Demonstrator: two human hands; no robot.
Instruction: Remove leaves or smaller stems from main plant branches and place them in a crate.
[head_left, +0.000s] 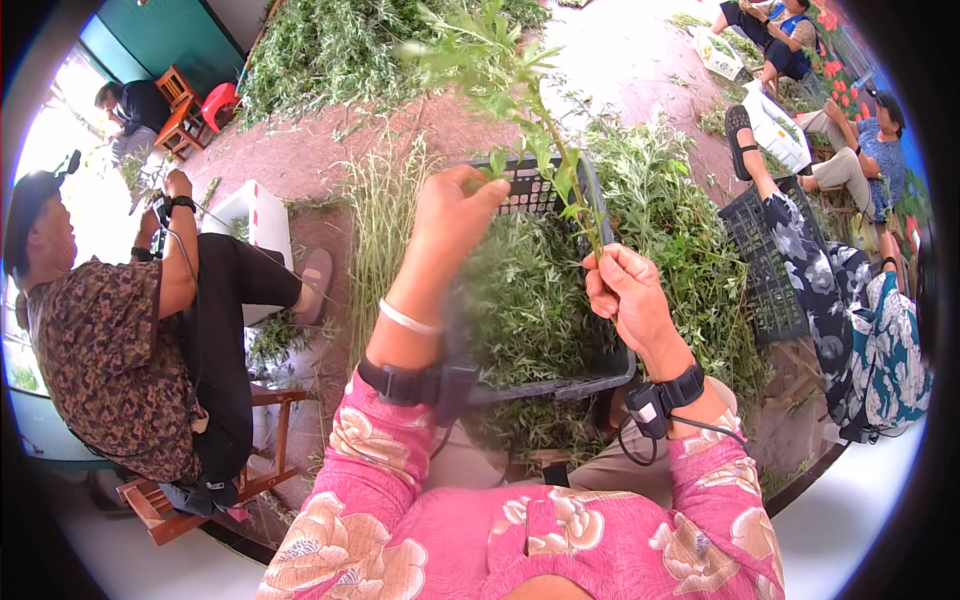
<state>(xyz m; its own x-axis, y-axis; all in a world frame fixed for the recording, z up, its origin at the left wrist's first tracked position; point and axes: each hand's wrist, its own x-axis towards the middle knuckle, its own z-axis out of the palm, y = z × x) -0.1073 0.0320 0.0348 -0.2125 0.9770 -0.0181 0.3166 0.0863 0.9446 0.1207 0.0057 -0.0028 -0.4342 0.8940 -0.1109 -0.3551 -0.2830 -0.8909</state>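
My right hand (630, 289) grips the lower end of a leafy green stem (576, 196), which rises tilted up and to the left. My left hand (454, 206) is left of the stem, thumb and finger pinched on some green leaves (495, 163). Below both hands stands a dark plastic crate (559, 388) with perforated walls. Cut green leaves (525, 300) lie heaped inside it. The top of the stem is blurred, and my left forearm hides part of the crate's left side.
Bare stalks (379, 217) lie left of the crate, leafy stems (660, 210) to its right. A large plant pile (337, 56) is ahead. Seated people are on both sides, near a white box (262, 217) at left and another dark crate (769, 262) at right.
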